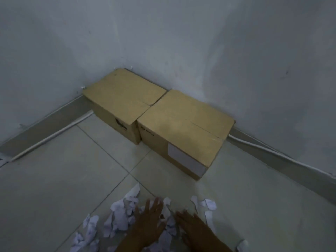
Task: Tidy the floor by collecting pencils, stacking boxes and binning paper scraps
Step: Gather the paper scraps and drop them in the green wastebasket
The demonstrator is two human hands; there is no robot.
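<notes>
Both hands flat over the paper scraps

Left hand (149,220) and right hand (196,228) spread open, each grip empty, palms on paper scraps (118,215) on the floor (54,179); two boxes (183,128) sit side by side beyond the fingertips.

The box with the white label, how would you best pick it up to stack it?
Probably by its two short side faces, one hand each, coming from the front. The labelled box has its back near the wall and its left side close against the other box, so slide it forward first to free that side.
</notes>
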